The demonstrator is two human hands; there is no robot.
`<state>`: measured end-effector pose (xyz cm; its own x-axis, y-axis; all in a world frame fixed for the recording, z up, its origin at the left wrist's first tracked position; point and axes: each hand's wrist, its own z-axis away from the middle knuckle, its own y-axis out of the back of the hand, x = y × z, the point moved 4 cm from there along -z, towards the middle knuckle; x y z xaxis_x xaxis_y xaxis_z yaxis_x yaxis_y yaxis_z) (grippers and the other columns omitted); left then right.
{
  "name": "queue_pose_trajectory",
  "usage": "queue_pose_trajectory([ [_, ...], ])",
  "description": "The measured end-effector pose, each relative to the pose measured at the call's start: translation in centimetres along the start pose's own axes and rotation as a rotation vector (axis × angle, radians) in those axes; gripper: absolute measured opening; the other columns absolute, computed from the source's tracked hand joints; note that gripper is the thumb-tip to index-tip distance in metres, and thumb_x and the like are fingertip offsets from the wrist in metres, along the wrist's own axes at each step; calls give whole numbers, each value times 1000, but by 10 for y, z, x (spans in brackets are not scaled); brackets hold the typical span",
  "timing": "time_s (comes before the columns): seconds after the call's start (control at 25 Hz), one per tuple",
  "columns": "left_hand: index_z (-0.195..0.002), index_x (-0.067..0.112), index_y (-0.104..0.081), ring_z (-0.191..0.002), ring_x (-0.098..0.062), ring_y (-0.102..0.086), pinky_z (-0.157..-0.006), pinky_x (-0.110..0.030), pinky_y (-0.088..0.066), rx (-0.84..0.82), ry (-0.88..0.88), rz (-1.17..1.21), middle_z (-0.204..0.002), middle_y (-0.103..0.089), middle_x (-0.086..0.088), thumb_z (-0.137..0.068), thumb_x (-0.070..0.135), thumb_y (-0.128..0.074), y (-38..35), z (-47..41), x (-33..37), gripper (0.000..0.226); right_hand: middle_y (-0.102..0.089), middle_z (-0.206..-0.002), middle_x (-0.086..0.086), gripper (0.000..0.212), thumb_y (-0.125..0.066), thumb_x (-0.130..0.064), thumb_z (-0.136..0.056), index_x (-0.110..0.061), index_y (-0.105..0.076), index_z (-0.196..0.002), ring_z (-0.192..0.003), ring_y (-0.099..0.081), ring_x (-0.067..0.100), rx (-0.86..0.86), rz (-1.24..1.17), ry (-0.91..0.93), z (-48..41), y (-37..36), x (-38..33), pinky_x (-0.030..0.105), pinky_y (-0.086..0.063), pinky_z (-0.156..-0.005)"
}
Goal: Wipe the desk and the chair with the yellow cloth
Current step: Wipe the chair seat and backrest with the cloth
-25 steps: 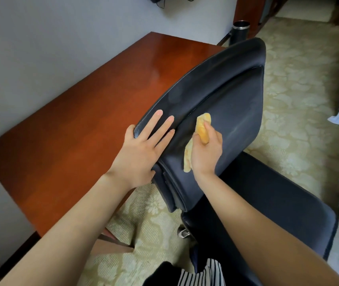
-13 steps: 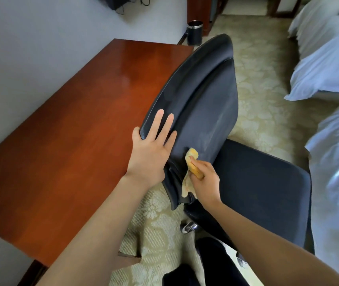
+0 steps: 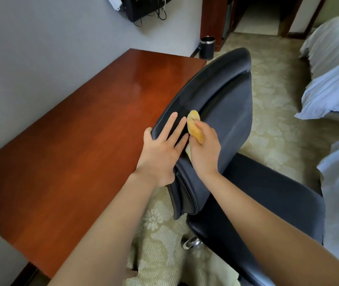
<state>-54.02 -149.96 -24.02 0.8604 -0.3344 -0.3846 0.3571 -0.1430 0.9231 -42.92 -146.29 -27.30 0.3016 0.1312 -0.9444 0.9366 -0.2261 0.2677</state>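
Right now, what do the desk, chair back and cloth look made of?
Desk: wood or veneer, glossy reddish finish; grain and glare show. Chair back: likely leather or imitation, dark, smooth, faint sheen. Cloth: yellow, fuzzy nap, probably microfibre or terry.

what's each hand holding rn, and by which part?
Right hand grips the yellow cloth around its bunched middle, against the chair backrest. Left hand holds nothing; its straight fingers rest on the backrest's edge.
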Motion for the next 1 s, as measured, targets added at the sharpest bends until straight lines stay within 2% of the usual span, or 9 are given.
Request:
queue_pose_trajectory([
  [0.2,-149,24,-26,-143,-29,21,-103,-61,-8,157,10,-55,-160,8,-5,-66,57,-66,-2,-32,-21,98,-45,-115,-9,44,-52,5,-87,-16,-58,-125,-108,-47,15,5,114,335,-10,0,45,4,-30,-89],
  [0.32,-152,18,-15,-144,-25,21,-103,-69,-8,238,100,-68,-160,11,-5,-64,64,-66,-34,-42,-13,112,-47,-115,-9,50,-51,10,-82,-18,-61,-123,-107,-43,16,26,146,506,-18,-15,79,7,-29,-91],
  [0.4,-153,19,-6,-144,-13,20,-104,-64,-12,292,114,68,-160,12,-1,-63,61,-71,-64,-44,0,119,-53,-113,-3,52,-51,10,-78,-18,-63,-120,-105,-40,13,60,150,668,-12,-20,108,14,-31,-94],
  [0.48,-153,21,-6,-143,-5,11,-106,-55,-12,404,106,180,-161,4,3,-64,54,-75,-79,-51,4,117,-55,-110,-2,53,-51,11,-75,-18,-64,-117,-102,-38,8,123,131,800,-9,-24,136,27,-37,-93],
  [0.6,-153,24,-7,-142,-2,8,-110,-53,-1,489,116,220,-160,2,5,-68,49,-73,-85,-67,1,110,-57,-108,-1,56,-52,11,-71,-20,-66,-115,-99,-41,10,202,76,907,-9,-33,165,36,-43,-89],
  [0.72,-152,26,5,-142,-6,21,-108,-59,16,524,145,136,-159,16,5,-70,56,-60,-103,-73,15,109,-52,-110,-11,57,-53,9,-71,-25,-64,-115,-99,-42,10,231,76,987,-16,-37,188,31,-43,-88],
  [0.84,-152,22,6,-140,-14,31,-106,-57,22,653,149,46,-158,22,2,-69,61,-38,-138,-65,46,101,-50,-113,-10,55,-55,7,-71,-23,-65,-116,-103,-40,9,207,120,1071,-23,-35,209,25,-40,-90],
  [0.92,-152,19,8,-138,-17,35,-108,-56,21,677,148,23,-156,27,-1,-73,61,-39,-157,-61,60,101,-52,-115,-2,56,-55,8,-70,-24,-66,-115,-105,-41,12,188,185,1114,-29,-30,212,26,-40,-91],
  [1.0,-152,18,11,-139,-16,33,-110,-52,20,698,153,41,-155,28,1,-76,63,-43,-167,-58,62,104,-51,-113,1,59,-53,11,-68,-23,-66,-114,-105,-42,16,231,203,1125,-45,-21,203,22,-37,-94],
])
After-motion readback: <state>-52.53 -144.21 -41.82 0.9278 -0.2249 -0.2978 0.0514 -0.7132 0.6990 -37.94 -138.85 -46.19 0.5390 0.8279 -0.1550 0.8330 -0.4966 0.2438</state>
